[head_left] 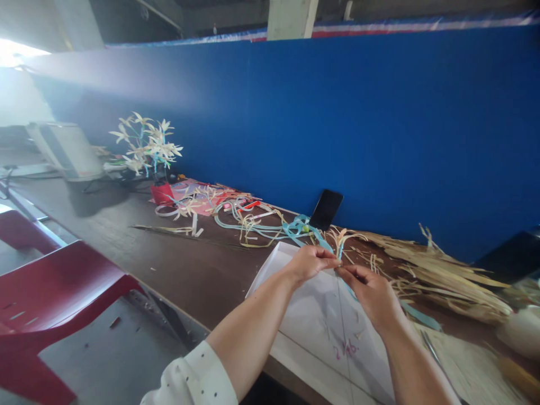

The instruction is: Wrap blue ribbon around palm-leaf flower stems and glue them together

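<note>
My left hand (310, 263) and my right hand (373, 292) meet above a white sheet or box lid (304, 320) at the table's front. Both are closed in a fingertip pinch on the stem of a small pale flower (341, 237). Light blue ribbon (340, 251) wraps the stem just under the petals. From the fingers a thin dark wire (342, 312) appears to run down across the white surface. Pink handwriting marks that surface. Part of the stem is hidden behind my fingertips.
Loose light blue ribbon (257, 228) and pale strips litter the brown table (181, 264). A dark phone (327, 209) leans against the blue partition (379, 124). Dried husks (430, 270) lie right. White flowers (154, 143) stand in a red pot (162, 194); a red chair (63, 275) is left.
</note>
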Demonstrator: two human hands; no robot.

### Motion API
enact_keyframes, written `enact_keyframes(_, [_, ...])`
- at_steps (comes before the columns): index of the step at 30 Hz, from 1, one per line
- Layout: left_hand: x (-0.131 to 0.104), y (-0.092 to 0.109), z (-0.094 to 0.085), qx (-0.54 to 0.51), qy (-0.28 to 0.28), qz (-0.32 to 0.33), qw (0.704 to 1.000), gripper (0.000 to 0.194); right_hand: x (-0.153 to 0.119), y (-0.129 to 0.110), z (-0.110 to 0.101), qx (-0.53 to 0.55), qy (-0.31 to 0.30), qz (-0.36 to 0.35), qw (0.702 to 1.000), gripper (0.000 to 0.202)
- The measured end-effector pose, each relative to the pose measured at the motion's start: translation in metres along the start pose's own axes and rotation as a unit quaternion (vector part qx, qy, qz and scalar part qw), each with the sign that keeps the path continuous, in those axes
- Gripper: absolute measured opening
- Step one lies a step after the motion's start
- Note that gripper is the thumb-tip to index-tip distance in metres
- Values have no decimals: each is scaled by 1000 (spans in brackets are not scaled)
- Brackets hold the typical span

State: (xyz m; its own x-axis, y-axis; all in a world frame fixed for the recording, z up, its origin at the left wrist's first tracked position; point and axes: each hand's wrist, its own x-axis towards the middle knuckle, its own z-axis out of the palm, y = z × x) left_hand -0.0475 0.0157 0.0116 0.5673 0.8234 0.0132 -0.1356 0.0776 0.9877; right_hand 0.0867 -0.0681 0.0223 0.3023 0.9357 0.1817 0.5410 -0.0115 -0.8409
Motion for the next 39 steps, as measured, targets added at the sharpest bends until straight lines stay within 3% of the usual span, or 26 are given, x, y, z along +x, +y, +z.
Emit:
enact_keyframes(20, [-3, 6, 5, -26, 36, 5, 999, 38, -2, -1, 3, -12, 30, 2, 999, 33])
enact_keyframes(28, [-2, 3, 4, 33, 53, 15, 998, 34, -2, 0, 4, -36, 61, 1, 997, 34])
enact_keyframes(33, [-1, 0, 3, 115, 61, 67, 989, 27, -1, 1, 3, -52, 71, -21, 996, 34])
enact_keyframes(39, [0, -2, 5, 136, 68, 75, 986, 26, -2, -1, 6, -84, 88, 2, 993, 37])
